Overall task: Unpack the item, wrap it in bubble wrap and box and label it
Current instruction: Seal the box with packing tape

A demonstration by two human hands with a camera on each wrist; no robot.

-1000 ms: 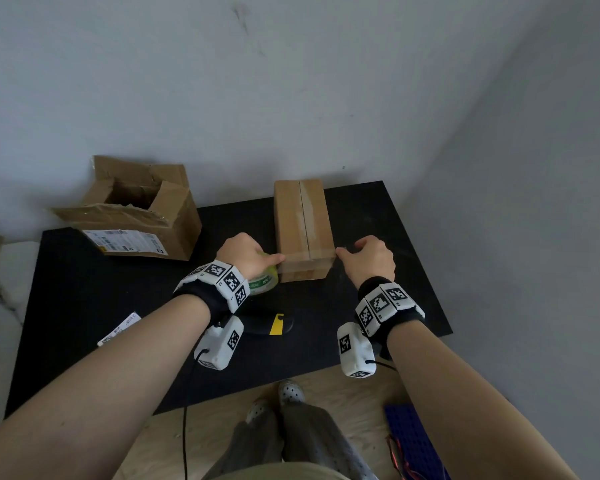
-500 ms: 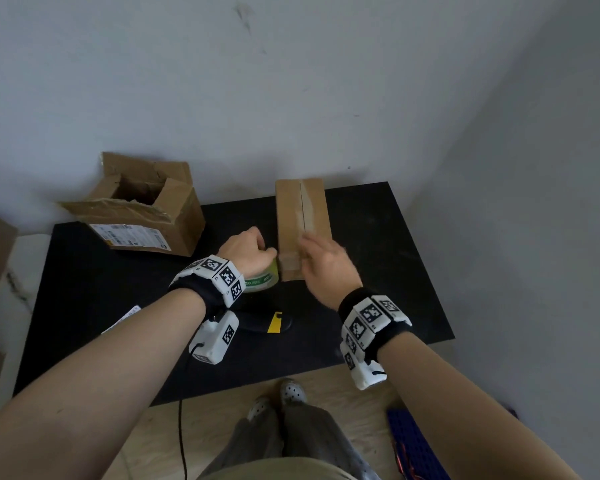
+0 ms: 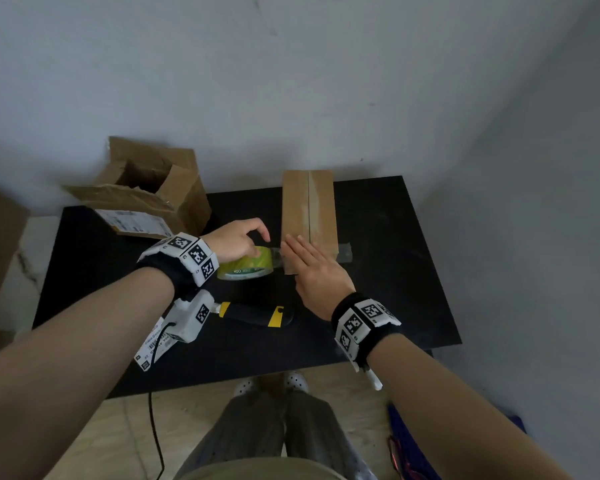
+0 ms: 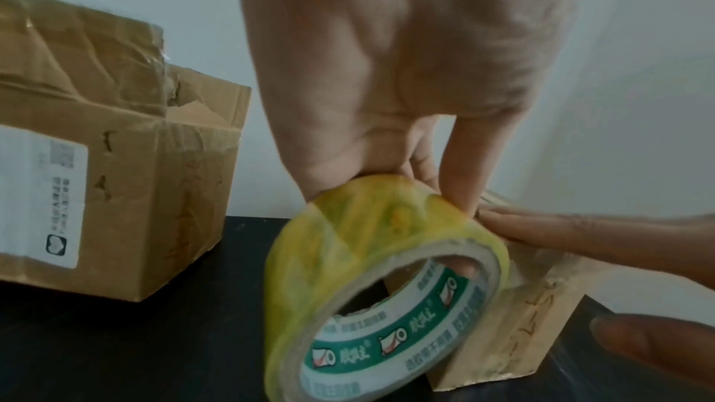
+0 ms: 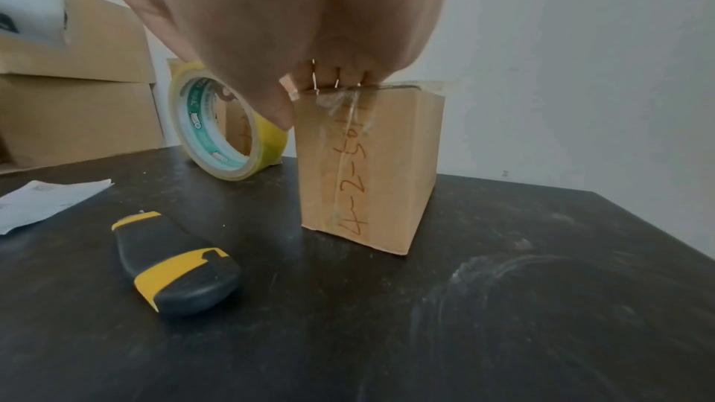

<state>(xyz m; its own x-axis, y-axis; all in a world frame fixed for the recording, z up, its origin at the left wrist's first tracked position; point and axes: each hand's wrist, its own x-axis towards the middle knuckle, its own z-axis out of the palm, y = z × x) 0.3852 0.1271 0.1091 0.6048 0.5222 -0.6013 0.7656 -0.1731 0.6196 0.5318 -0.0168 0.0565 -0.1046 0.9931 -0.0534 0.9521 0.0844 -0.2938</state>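
Observation:
A closed, narrow cardboard box (image 3: 308, 206) stands on the black table (image 3: 395, 271), its top seam taped. My right hand (image 3: 309, 261) lies flat with straight fingers on the box's near end, pressing clear tape down across it (image 5: 336, 87). A loose tape end (image 3: 343, 252) sticks out on the box's right side. My left hand (image 3: 238, 242) grips the yellow-green tape roll (image 3: 246, 266) just left of the box, tilted on edge (image 4: 387, 271). A short stretch of tape runs from the roll to the box.
A black and yellow utility knife (image 3: 257, 315) lies near the front of the table, also seen close in the right wrist view (image 5: 174, 265). An opened, torn cardboard box (image 3: 146, 192) with a shipping label sits at back left. A paper label (image 5: 42, 200) lies at the left.
My right hand let go of the tape end on the box's right side, crossed over the box and now lies flat on its near end. The left hand kept hold of the roll.

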